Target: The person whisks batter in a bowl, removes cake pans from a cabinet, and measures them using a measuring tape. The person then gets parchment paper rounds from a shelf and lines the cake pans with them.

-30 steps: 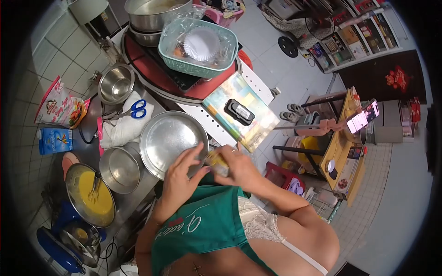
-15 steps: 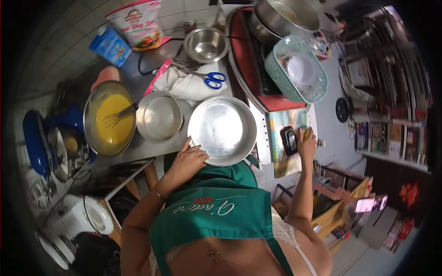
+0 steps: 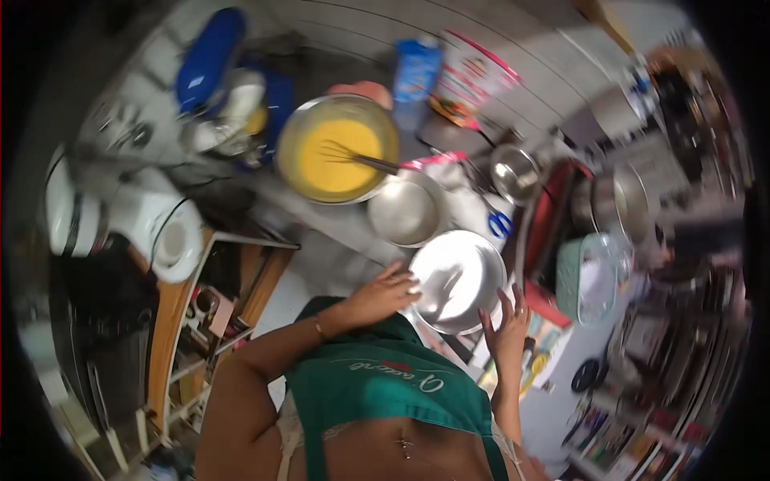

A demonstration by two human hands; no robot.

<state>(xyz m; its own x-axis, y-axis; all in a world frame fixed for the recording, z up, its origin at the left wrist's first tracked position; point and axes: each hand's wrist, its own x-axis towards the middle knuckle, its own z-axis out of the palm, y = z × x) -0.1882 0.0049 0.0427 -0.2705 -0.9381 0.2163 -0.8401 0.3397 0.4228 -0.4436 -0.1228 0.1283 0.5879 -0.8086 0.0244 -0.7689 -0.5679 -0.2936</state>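
Note:
A round silver cake pan (image 3: 457,280) is in front of me at the counter's edge, its inside bright with glare. My left hand (image 3: 381,297) has its fingers closed on the pan's left rim. At the opposite side, my right hand (image 3: 507,325) is open with fingers spread, close to the rim; contact is hard to tell. Beyond the pan stands a second round metal pan (image 3: 405,210). A steel bowl (image 3: 290,156) of yellow batter (image 3: 337,152) sits farther left, with a whisk (image 3: 357,158) resting in it.
Blue-handled scissors (image 3: 499,224) lie by a white bag (image 3: 467,204). A small steel bowl (image 3: 516,172), a red appliance (image 3: 553,208) and a green basket (image 3: 571,276) are to the right. A blue stand mixer (image 3: 210,64) is at far left, a blue carton (image 3: 417,68) at the back.
My view has turned, so the counter appears rotated. My right hand has moved from beside the phone-like black object to the pan's right side. My left hand stays at the pan's rim.

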